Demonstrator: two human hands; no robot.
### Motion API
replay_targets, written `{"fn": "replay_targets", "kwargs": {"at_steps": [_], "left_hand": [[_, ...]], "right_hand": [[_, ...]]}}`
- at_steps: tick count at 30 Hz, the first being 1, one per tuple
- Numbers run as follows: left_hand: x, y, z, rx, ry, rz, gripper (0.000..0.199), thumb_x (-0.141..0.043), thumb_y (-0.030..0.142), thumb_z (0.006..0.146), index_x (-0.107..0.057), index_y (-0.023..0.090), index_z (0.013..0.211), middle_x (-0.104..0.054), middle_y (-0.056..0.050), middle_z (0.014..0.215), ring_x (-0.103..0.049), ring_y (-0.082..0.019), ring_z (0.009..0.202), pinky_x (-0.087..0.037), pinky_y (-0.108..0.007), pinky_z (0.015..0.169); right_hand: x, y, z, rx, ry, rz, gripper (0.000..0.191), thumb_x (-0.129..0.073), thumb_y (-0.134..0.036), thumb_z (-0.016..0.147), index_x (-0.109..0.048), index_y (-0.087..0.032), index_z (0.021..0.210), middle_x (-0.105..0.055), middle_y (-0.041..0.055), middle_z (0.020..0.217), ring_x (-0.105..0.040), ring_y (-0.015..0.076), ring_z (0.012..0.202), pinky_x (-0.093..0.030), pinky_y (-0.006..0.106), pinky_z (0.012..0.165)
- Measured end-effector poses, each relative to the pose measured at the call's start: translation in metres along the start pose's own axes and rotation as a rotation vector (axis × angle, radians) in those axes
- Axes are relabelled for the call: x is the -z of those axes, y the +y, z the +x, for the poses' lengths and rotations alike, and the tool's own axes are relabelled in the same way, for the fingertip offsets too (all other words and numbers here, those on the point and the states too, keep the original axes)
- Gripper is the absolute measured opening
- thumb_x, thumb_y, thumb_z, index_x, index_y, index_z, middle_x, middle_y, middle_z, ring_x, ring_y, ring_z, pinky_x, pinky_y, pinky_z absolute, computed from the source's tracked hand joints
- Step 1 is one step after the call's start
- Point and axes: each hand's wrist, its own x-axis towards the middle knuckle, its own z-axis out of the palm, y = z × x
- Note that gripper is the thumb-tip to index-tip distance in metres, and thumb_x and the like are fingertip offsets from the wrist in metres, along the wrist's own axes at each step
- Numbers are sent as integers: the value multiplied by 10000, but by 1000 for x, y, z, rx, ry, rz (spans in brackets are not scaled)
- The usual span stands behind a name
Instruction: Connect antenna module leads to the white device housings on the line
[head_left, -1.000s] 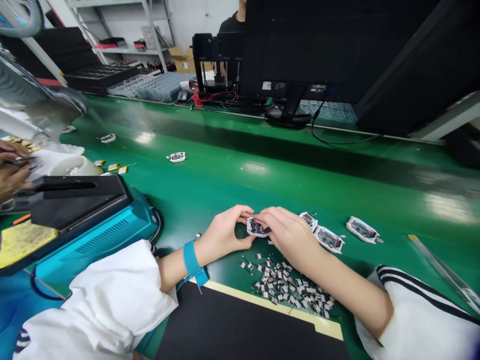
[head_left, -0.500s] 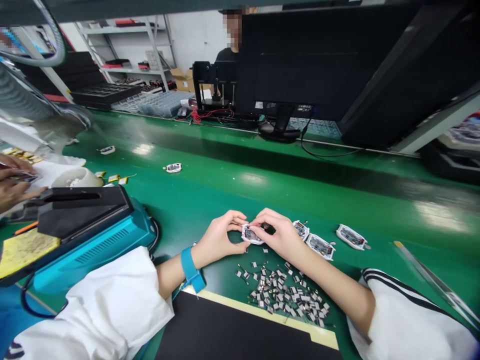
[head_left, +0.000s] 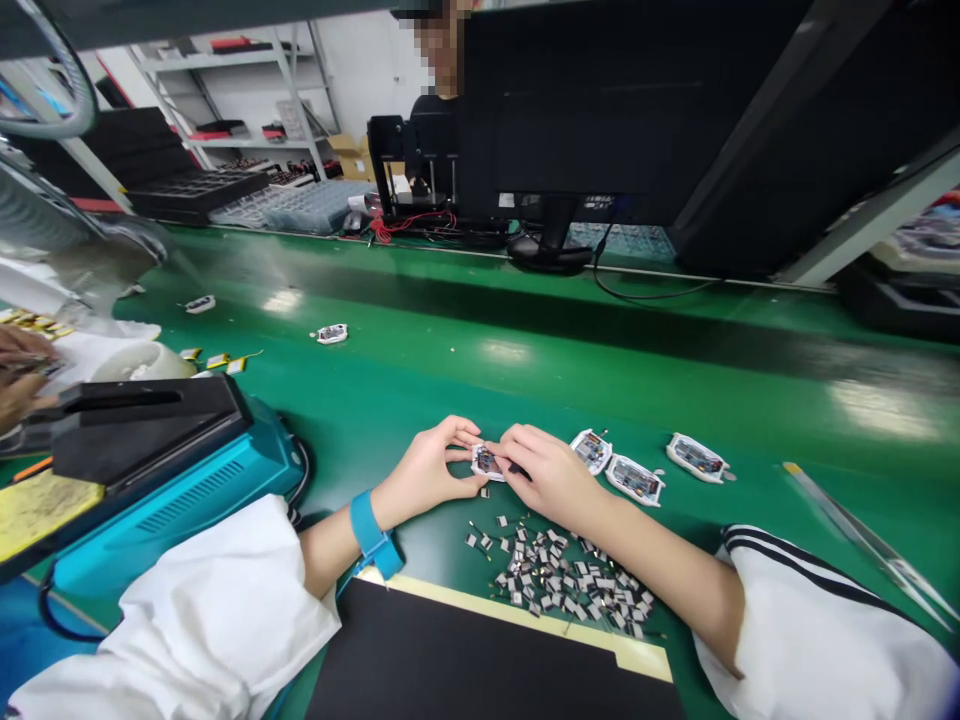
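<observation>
A: where's the open white case?

B: just above the desk or resting on it, can't tell which, boards showing inside. left hand has it clamped by the rim, thumb on the near side, fingers on the far side. right hand reaches over its right end, fingers bunched close. can't tell if they pinch anything, the dark patch there is too small to read

A: risks?

B: main one, right fingers push harder than the left grip resists, case tips or skids. a sideways press could also bend a board or pull a fine lead, if one's in there

A: anything underneath?

B: loose part right by the left thumb. pile of small metal parts with leads on the near side, under the right forearm. a sleeve or wrist dragged low could scatter it or snag leads

A: further out?

B: two open cases side by side, right of the right hand, third one apart. an elbow swung out might knock them. tweezers lie further right. blue wrist strap on the left wrist, its cord could catch the dark mat if the arm pulls back fast
</observation>
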Motion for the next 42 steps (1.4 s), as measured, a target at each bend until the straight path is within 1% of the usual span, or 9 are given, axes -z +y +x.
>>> {"fn": "replay_targets", "kwargs": {"at_steps": [4,13,19,25,28,31,35,39,42], "left_hand": [[0,-1,0,-16,-15,-1,418,-646,131,590,-434,164,949,-566,-22,890,-579,-126,850,-510,-267,796],[0,2,1,-32,-27,19,390,-625,113,599,-439,158,939,-566,-18,875,-585,-127,839,-519,-288,797],[1,4,1,-58,-17,48,375,-630,105,590,-451,153,916,-565,-17,869,-582,-125,830,-525,-275,785],[0,3,1,-59,-26,104,403,-645,109,579,-455,146,932,-572,-24,893,-586,-129,830,-528,-261,771],[2,8,0,-73,-46,147,433,-644,124,593,-445,144,977,-584,-29,899,-594,-129,833,-523,-254,776],[12,18,8,-113,-33,221,450,-623,122,618,-440,144,1028,-588,-29,904,-594,-122,843,-506,-251,803],[36,19,47,-151,149,361,439,-604,127,634,-435,120,1039,-575,-61,942,-577,-143,884,-476,-283,836],[61,9,83,-123,255,527,420,-620,78,587,-494,102,986,-605,-64,869,-584,-185,843,-458,-325,820],[63,15,76,-153,231,652,336,-588,65,615,-548,122,944,-601,-59,872,-562,-207,885,-417,-343,853]], "right_hand": [[5,2,4,-35,-83,10,161,-414,-182,799,-567,-135,774,-523,55,760,-471,142,711,-413,263,631],[2,8,13,-19,15,43,113,-467,-204,804,-561,-140,804,-568,40,756,-515,111,683,-428,217,613],[11,1,23,79,-109,-145,114,-484,-186,785,-559,-121,729,-547,52,705,-507,144,671,-437,250,607],[19,-5,36,304,-244,-317,122,-512,-123,745,-595,-94,830,-560,78,732,-517,191,719,-444,302,654],[32,3,37,320,-301,-269,190,-448,-143,795,-601,-156,906,-565,71,825,-516,181,766,-439,299,678],[57,23,22,207,-288,-154,320,-392,-149,824,-517,-254,1099,-532,56,994,-510,173,862,-438,308,726],[86,55,-17,-108,-296,-47,535,-503,-287,775,-323,-211,1273,-499,91,1078,-493,214,958,-440,356,776],[87,74,-48,-230,-387,107,522,-500,-418,757,-404,-204,1223,-484,102,1063,-540,171,809,-468,309,685],[76,74,-48,-235,-401,161,414,-457,-402,786,-492,-211,1152,-490,90,1011,-539,142,744,-464,290,659]]}}
